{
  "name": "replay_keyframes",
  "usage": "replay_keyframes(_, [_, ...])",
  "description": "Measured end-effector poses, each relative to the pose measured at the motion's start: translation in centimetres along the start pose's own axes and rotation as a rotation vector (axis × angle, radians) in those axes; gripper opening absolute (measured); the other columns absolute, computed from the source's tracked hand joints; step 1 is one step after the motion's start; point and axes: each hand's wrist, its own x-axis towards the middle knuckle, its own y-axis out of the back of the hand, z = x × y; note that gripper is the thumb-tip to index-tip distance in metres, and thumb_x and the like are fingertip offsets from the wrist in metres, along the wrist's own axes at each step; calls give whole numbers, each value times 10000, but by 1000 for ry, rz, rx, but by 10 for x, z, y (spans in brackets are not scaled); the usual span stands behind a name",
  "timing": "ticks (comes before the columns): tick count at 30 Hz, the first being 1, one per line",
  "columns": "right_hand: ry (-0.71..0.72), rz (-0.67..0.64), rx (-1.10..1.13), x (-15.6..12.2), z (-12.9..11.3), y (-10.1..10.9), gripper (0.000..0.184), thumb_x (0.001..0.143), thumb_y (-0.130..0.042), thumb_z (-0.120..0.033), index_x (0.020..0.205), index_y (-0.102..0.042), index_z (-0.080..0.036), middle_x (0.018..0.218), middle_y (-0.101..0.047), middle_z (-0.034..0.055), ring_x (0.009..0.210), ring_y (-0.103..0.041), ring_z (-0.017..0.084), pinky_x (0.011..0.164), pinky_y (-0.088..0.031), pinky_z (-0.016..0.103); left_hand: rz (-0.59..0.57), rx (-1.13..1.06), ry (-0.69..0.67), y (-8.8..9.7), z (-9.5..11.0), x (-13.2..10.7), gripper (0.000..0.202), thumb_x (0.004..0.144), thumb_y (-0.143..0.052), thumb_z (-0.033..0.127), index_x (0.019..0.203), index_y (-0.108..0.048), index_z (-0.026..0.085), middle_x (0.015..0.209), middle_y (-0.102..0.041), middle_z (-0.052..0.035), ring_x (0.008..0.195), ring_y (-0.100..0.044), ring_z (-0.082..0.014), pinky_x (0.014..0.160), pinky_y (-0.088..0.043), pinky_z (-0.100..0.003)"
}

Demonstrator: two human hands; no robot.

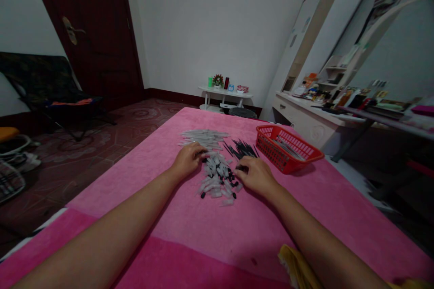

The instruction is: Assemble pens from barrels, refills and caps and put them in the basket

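A heap of small clear pen caps (213, 186) and black plugs (202, 195) lies on the pink cloth between my hands. My left hand (188, 159) rests at the heap's left edge, fingers curled together at the tips; what they pinch is too small to make out. Just beyond it lie several clear pen barrels (203, 135), side by side. On the heap's right side, my right hand (255, 174) has its thumb and fingers bent toward each other, their contents hidden. Thin black pen refills (241, 148) lie in a bunch right behind that hand.
A red plastic basket (288, 162) holding slender pale sticks stands to the right on the pink cloth (190, 235). Yellow fabric (294, 266) lies under my right forearm. Further off are a low white table (224, 92), a dressing table (305, 119) and a folding chair (44, 81).
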Motion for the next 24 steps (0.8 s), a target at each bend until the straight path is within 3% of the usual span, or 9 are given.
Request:
replay_keyframes(12, [-38, -133, 22, -1, -8, -6, 123, 756, -667, -305, 842, -717, -234, 828, -698, 16, 782, -620, 164, 644, -373, 247, -35, 4, -9, 0, 2, 0, 175, 839, -569, 214, 926, -716, 176, 844, -635, -77, 796, -569, -178, 724, -440, -297])
replay_keyframes(15, [-59, -88, 49, 0, -3, -6, 140, 792, -634, -314, 866, -716, -227, 857, -684, 22, 782, -613, 164, 648, -389, 249, -34, 10, 8, 0, 1, 0, 180, 838, -570, 215, 936, -716, 175, 852, -641, -77, 800, -570, -179, 728, -440, -299])
replay_keyframes(19, [-87, 61, 20, 3, 13, -10, 210, 834, -572, -207, 998, -702, -221, 990, -648, 53, 927, -592, 176, 768, -422, 265, -8, 41, 46, -1, 0, 0, 183, 835, -591, 265, 931, -718, 174, 847, -653, -78, 797, -576, -185, 724, -436, -301])
replay_keyframes(24, [-80, 81, -105, 7, 30, -17, 269, 841, -540, -140, 1054, -695, -196, 1047, -619, 89, 1024, -550, 204, 884, -407, 298, -19, 56, 33, -2, 0, 1, 187, 838, -588, 275, 926, -720, 175, 838, -655, -77, 801, -581, -187, 724, -434, -295])
